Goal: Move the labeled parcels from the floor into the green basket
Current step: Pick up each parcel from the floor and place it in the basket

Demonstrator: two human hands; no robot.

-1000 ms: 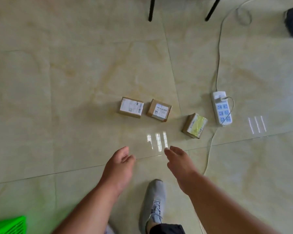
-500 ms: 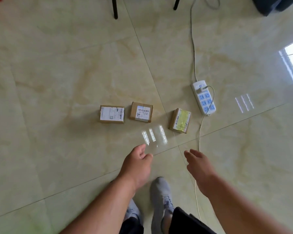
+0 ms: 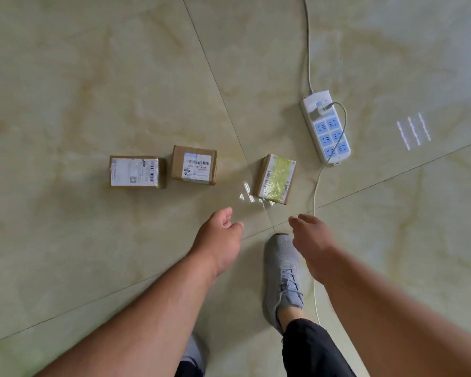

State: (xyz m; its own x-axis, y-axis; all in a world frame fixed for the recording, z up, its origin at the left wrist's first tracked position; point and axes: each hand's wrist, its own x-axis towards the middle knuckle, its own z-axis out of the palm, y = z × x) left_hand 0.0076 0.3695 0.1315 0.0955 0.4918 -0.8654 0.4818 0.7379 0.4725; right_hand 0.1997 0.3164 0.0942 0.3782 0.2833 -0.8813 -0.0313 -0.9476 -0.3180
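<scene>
Three small cardboard parcels lie in a row on the tiled floor. The left parcel and the middle parcel carry white barcode labels. The right parcel has a yellow-green label. My left hand hangs below the middle parcel with loosely curled fingers, holding nothing. My right hand hangs below the right parcel, fingers relaxed and empty. Both hands are well short of the parcels. The green basket is out of view.
A white power strip with blue sockets lies right of the parcels. Its cord runs down the floor past my right hand. My grey shoe stands between my arms.
The view has closed in on the parcels and turned right, so the basket corner has left the frame. Both hands have stayed empty while I stepped forward.
</scene>
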